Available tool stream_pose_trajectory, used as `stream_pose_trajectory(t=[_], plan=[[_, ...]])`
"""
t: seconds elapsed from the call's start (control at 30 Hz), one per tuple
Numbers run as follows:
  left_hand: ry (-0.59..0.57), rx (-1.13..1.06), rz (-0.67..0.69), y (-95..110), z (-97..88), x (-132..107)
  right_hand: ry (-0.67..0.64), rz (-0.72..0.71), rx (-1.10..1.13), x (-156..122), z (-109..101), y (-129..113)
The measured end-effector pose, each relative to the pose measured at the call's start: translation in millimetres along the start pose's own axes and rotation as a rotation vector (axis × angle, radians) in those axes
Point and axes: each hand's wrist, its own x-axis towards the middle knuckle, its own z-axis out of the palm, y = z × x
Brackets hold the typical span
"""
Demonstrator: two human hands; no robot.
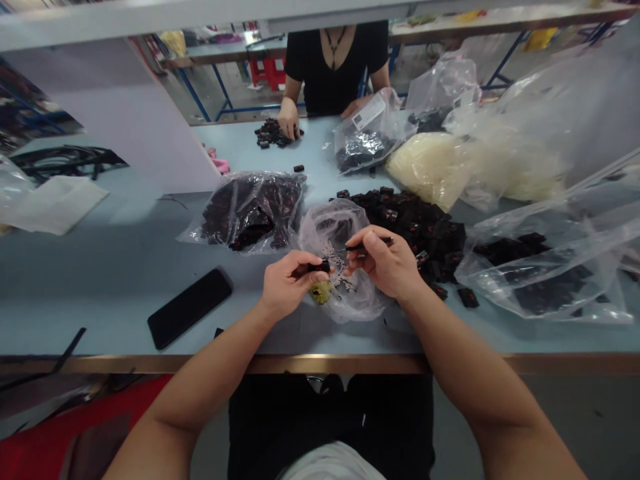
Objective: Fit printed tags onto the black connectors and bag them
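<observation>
My left hand (291,285) pinches a small black plastic piece (319,267) between thumb and fingers. My right hand (381,262) holds a thin black strip (373,244) in its fingertips, close to that piece. Both hands are above a crumpled clear plastic bag (345,293), which holds a few small dark bits and a yellow patch (321,291). Just beyond my right hand lies a loose heap of small black tags with red marks (405,230). What the held pieces are exactly is too small to tell.
A black phone (190,308) lies left of my hands. Bags of black parts (250,211) (540,273) and cream material (430,167) crowd the pale blue table (120,300). Across it, a person's hands (289,119) touch another black heap (274,133).
</observation>
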Motion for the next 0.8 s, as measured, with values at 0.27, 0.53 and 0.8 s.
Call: stream_pose_trajectory(t=[0.27, 0.53, 0.8], plan=[[-0.009, 0.184, 0.067, 9.5, -4.0, -3.1, -0.022, 0.000, 0.038, -0.6, 0.3, 0.7], [0.005, 0.127, 0.029, 5.4, -1.0, -2.8, -0.051, -0.052, -0.033, -3.6, -0.5, 2.9], [-0.021, 0.128, -0.042, 6.1, -0.3, 0.0, -0.091, -0.152, -0.293, -9.2, 4.2, -1.6]])
